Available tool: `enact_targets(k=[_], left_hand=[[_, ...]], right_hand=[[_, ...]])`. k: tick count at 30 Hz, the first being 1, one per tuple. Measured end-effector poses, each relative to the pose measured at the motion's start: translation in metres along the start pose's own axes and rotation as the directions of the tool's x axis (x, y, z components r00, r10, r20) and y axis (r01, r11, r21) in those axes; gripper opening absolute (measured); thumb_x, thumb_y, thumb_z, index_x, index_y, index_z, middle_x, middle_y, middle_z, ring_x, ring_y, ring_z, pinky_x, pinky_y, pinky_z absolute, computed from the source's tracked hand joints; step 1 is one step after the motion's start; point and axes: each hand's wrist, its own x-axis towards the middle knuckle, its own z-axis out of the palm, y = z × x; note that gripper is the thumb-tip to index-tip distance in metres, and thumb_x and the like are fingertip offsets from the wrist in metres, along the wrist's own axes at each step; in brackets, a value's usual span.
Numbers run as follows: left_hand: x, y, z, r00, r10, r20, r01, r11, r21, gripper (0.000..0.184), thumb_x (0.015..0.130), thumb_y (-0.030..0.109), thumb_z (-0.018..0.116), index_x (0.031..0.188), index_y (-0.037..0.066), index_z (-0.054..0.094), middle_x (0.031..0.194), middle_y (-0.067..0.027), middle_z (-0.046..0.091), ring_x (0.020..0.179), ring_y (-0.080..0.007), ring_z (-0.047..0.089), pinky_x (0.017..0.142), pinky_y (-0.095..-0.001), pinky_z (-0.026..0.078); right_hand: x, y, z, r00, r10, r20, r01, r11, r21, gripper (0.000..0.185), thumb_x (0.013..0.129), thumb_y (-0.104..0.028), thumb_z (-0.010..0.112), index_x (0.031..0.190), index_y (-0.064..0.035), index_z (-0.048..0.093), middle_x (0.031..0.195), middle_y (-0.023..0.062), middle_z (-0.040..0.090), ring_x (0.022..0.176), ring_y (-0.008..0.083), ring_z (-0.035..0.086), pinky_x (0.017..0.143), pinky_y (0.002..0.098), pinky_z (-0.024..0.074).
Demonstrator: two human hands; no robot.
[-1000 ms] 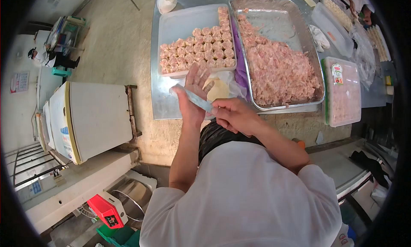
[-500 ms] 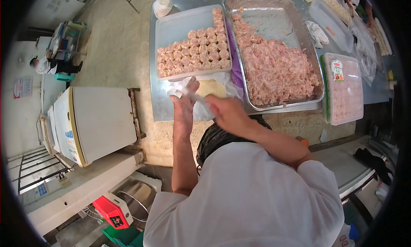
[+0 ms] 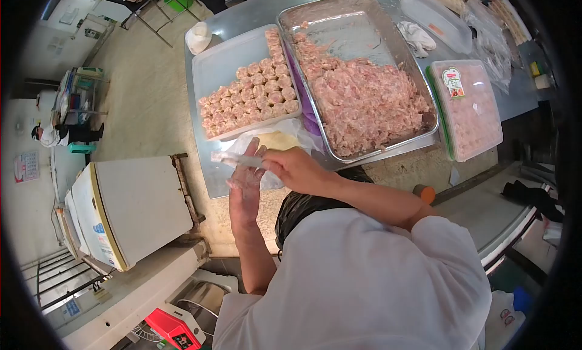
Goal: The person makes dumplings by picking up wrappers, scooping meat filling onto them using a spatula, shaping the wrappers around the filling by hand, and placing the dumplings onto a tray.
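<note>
My right hand (image 3: 294, 169) is closed round the end of a pale flat blade (image 3: 245, 161), which lies across the fingers of my left hand (image 3: 245, 183). My left hand is palm up, its fingers apart and coated with something pale. Just beyond it, pale yellow round wrappers (image 3: 276, 141) lie on white plastic. A clear tray (image 3: 227, 58) holds rows of meat-filled dumplings (image 3: 257, 92). To its right, a large metal tray (image 3: 357, 3) contains ground meat (image 3: 370, 101). Purple cloth (image 3: 308, 116) shows between the trays.
A lidded box (image 3: 470, 110) of dumplings stands at the right of the metal table (image 3: 200, 168). Farther back are a white cloth (image 3: 416, 39), an empty clear container (image 3: 436, 16) and plastic bags. A white cup-like item (image 3: 198, 38) stands at the back left. Another person (image 3: 66, 133) is far left.
The view has turned, shifting the trays left and down. My right hand still holds the blade, which now lies more level across my left fingers. The left palm has tilted.
</note>
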Motion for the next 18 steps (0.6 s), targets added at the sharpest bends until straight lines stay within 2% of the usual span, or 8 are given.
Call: enact_targets(k=[1, 2, 5, 6, 9, 13, 14, 18], left_hand=[[0.000, 0.002, 0.000, 1.000, 0.003, 0.005, -0.003, 1.000, 0.019, 0.100, 0.092, 0.077, 0.044, 0.151, -0.003, 0.040, 0.161, -0.0211, 0.033, 0.145, -0.0357, 0.036, 0.118, -0.0508, 0.029], [0.002, 0.005, 0.001, 0.993, -0.105, -0.059, 0.104, 0.994, -0.014, 0.105, 0.085, 0.078, 0.056, 0.154, 0.001, 0.038, 0.160, -0.0213, 0.034, 0.145, -0.0369, 0.037, 0.118, -0.0531, 0.029], [0.002, 0.012, 0.005, 0.997, -0.080, -0.002, 0.079, 0.985, 0.156, 0.116, 0.076, 0.075, 0.069, 0.156, 0.000, 0.033, 0.162, -0.0199, 0.031, 0.148, -0.0420, 0.030, 0.118, -0.0586, 0.024], [-0.001, 0.017, 0.005, 0.996, -0.044, 0.073, 0.032, 0.988, 0.154, 0.122, 0.068, 0.069, 0.078, 0.157, 0.000, 0.031, 0.162, -0.0213, 0.029, 0.147, -0.0440, 0.030, 0.117, -0.0587, 0.026], [-0.004, 0.019, -0.013, 0.945, -0.100, 0.311, 0.087, 0.995, 0.056, 0.126, 0.064, 0.064, 0.082, 0.158, 0.001, 0.028, 0.163, -0.0222, 0.027, 0.148, -0.0435, 0.030, 0.118, -0.0581, 0.025], [-0.003, 0.026, -0.018, 0.978, -0.087, 0.191, 0.061, 0.989, 0.135, 0.129, 0.061, 0.056, 0.086, 0.159, 0.000, 0.024, 0.163, -0.0227, 0.026, 0.148, -0.0418, 0.030, 0.119, -0.0539, 0.024], [0.000, 0.024, -0.022, 0.966, -0.107, 0.237, 0.087, 0.992, 0.093, 0.132, 0.059, 0.056, 0.090, 0.160, 0.003, 0.023, 0.163, -0.0224, 0.027, 0.149, -0.0404, 0.029, 0.120, -0.0528, 0.023], [0.005, 0.030, -0.032, 0.907, -0.209, 0.365, 0.126, 0.963, 0.240, 0.133, 0.058, 0.053, 0.093, 0.161, 0.007, 0.022, 0.163, -0.0199, 0.027, 0.148, -0.0423, 0.029, 0.119, -0.0556, 0.025]], right_hand=[[0.002, -0.001, 0.003, 1.000, -0.012, -0.005, 0.012, 1.000, -0.019, 0.010, 0.097, -0.013, 0.059, 0.096, -0.0030, 0.062, 0.075, 0.0229, 0.061, 0.073, 0.0440, 0.060, 0.063, 0.0491, 0.0454], [-0.004, -0.004, 0.012, 0.995, -0.049, 0.090, 0.054, 0.997, -0.051, 0.014, 0.100, -0.014, 0.060, 0.097, -0.0003, 0.061, 0.071, 0.0151, 0.058, 0.061, 0.0236, 0.055, 0.059, 0.0386, 0.0446], [-0.008, -0.023, 0.012, 0.978, -0.039, 0.205, -0.010, 0.972, 0.236, 0.020, 0.103, -0.020, 0.057, 0.098, -0.0006, 0.062, 0.066, 0.0090, 0.056, 0.060, 0.0192, 0.054, 0.058, 0.0381, 0.0444], [-0.010, -0.029, 0.006, 0.958, -0.021, 0.285, -0.076, 0.943, 0.323, 0.026, 0.106, -0.024, 0.054, 0.099, -0.0014, 0.063, 0.063, 0.0028, 0.052, 0.059, 0.0143, 0.051, 0.055, 0.0352, 0.0426], [-0.005, -0.053, -0.017, 0.860, 0.076, 0.504, -0.351, 0.806, 0.477, 0.021, 0.101, -0.021, 0.060, 0.092, -0.0019, 0.063, 0.067, 0.0055, 0.055, 0.062, 0.0173, 0.053, 0.060, 0.0381, 0.0458], [0.008, -0.024, -0.007, 0.991, 0.013, 0.137, -0.018, 0.999, 0.034, 0.017, 0.100, -0.019, 0.062, 0.096, -0.0032, 0.064, 0.073, 0.0094, 0.064, 0.064, 0.0243, 0.060, 0.060, 0.0399, 0.0465], [0.006, -0.020, 0.000, 0.993, -0.040, 0.112, 0.035, 0.999, 0.039, 0.013, 0.100, -0.015, 0.062, 0.095, -0.0036, 0.065, 0.076, 0.0113, 0.066, 0.066, 0.0272, 0.063, 0.061, 0.0407, 0.0464], [0.003, -0.033, 0.003, 0.935, -0.027, 0.354, -0.050, 0.977, 0.206, 0.014, 0.101, -0.013, 0.060, 0.095, -0.0018, 0.064, 0.067, 0.0098, 0.059, 0.060, 0.0220, 0.055, 0.058, 0.0378, 0.0442]])
